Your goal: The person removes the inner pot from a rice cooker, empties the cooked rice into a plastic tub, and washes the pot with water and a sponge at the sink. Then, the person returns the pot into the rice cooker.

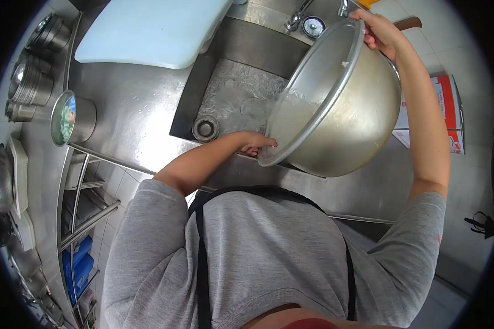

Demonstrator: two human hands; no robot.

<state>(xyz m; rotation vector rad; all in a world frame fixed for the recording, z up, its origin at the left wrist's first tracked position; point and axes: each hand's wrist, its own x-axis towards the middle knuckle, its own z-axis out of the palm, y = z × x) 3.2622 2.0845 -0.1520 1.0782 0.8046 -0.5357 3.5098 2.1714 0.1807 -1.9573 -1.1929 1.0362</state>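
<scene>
A large metal mixing bowl (348,123) is tilted on its side over the right part of the sink, its mouth turned to the left. My left hand (256,142) is closed on the near edge of its rim, the thumb over the lip. At the far edge, my right hand (380,32) grips the rim with the fingers curled over it. Water lies in the steel sink (258,44) and looks rippled below the bowl's mouth. A round drain strainer (206,128) sits in the sink's near left corner.
A faucet (294,21) and a round dial (313,27) are behind the sink. A pale cutting board (148,33) lies back left. A steel pot (82,118) stands at the counter's left edge. Stacked metal containers (30,82) are farther left; a red and white box (447,112) is right.
</scene>
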